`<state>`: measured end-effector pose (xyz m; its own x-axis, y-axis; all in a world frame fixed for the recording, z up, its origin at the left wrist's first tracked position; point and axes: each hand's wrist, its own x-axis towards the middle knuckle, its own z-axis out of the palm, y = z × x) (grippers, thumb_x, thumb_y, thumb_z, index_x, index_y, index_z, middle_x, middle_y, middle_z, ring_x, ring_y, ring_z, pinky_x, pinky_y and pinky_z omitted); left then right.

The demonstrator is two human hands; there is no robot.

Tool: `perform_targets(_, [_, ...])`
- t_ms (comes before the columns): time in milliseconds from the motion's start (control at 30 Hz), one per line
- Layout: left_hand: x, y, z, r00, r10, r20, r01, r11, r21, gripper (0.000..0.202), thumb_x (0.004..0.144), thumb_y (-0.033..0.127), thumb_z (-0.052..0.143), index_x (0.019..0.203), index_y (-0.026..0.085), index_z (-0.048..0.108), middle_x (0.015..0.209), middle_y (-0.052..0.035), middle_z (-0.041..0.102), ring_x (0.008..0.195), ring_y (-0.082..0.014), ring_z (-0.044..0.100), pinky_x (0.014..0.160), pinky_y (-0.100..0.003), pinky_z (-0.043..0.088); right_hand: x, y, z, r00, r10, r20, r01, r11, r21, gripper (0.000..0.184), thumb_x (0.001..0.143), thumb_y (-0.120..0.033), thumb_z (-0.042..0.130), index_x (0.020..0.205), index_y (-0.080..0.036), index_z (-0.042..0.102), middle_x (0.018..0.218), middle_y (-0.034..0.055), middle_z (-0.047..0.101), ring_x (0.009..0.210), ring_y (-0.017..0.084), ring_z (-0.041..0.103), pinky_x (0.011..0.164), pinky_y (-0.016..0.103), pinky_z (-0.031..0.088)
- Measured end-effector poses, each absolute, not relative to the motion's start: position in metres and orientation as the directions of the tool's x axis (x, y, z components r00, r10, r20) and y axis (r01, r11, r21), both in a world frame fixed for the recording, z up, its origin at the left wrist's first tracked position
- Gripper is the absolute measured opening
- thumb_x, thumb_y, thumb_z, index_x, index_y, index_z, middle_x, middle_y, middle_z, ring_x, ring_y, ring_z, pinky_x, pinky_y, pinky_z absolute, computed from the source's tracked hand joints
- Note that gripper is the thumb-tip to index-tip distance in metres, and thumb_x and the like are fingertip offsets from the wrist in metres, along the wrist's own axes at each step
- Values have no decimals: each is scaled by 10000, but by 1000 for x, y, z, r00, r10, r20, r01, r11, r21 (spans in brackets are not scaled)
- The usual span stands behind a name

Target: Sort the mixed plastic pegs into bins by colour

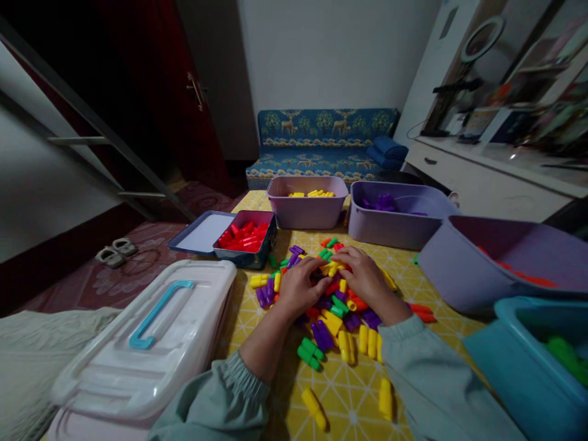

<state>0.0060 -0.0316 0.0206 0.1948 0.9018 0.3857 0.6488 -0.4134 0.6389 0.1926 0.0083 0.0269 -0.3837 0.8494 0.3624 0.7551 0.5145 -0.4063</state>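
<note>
Both hands are over a loose heap of bullet-shaped plastic building pieces in yellow, purple, green, red and orange. My left hand [301, 285] is curled at the heap's left side, fingers bent and thumb pointing inward; what lies in its grasp is hidden. My right hand [365, 275] reaches in from the right, its fingers bent over some yellow pieces [333, 268] between the two hands. Nearest me lie joined green pieces [310, 353], a purple pair [322, 335] and single yellow pieces [315, 409].
Behind the heap stand a lilac bin [307, 211] with yellow pieces and a purple-filled bin [390, 226]. At right are a bin [452, 269] with red-orange pieces and a teal bin [509, 349] with green. Left are a red-filled box [257, 260] and a lidded white box [184, 318].
</note>
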Motion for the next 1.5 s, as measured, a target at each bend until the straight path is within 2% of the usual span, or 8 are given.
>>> perform_targets(267, [5,-32,20,256,897,360,666,-434,607,466,834,397,631,1283,279,592,1336,-34,605,1184,-230,596,995,-349,480,195,5,24,-316,920,231,838,385,-387,426,837,-182,594,1261,-193,623,1188,133,635,1081,264,591,966,408,444])
perform_targets(433, [5,-30,17,224,897,381,642,-430,635,537,823,423,645,1326,255,557,1323,-69,608,1170,-260,600,986,-386,488,194,7,21,-281,934,221,766,356,-535,396,816,-214,604,1208,-192,654,1161,125,655,1015,252,630,905,392,482])
perform_targets(633, [4,-25,10,130,902,411,409,-427,807,671,753,363,739,1370,249,502,1325,-89,609,1209,-270,577,1032,-406,448,169,2,26,-294,928,229,301,317,-899,399,791,-239,587,1185,-209,643,1118,79,691,1028,218,647,918,380,512])
perform_targets(800, [1,-22,17,-44,937,345,160,-335,929,455,759,322,729,1193,214,644,1117,-78,709,1046,-237,656,938,-351,497,155,-5,31,-304,921,245,-4,256,-967,399,785,-270,591,1178,-204,621,1128,84,694,1031,204,665,919,362,529])
perform_targets(1033, [-7,-18,29,-113,994,7,-453,-58,890,533,798,483,675,1215,163,586,1037,-114,698,781,-187,694,633,-255,540,176,7,26,-79,966,245,311,257,-915,229,743,-257,619,933,-164,706,926,89,731,879,229,681,845,402,547])
perform_targets(1200, [-15,-21,39,68,993,-98,-794,113,597,555,877,498,552,1305,150,488,1192,-186,639,1058,-279,667,863,-398,559,164,1,23,-208,937,279,380,340,-860,316,786,-252,603,1085,-185,680,1042,91,712,868,204,676,756,345,564])
perform_targets(1300, [-21,-23,41,150,987,-53,-854,156,497,568,865,416,542,1347,129,453,1240,-204,611,1180,-324,602,968,-485,508,158,-3,21,-296,880,371,443,471,-763,371,792,-241,629,1161,-218,661,1151,79,679,1025,217,639,916,383,515])
perform_targets(1500, [-22,-22,37,109,993,-53,-800,119,589,624,725,81,563,1339,118,456,1268,-164,618,1222,-261,583,1070,-424,448,156,-6,20,-285,884,371,502,467,-728,435,800,-228,632,1234,-211,620,1209,100,651,1111,242,603,1003,433,458])
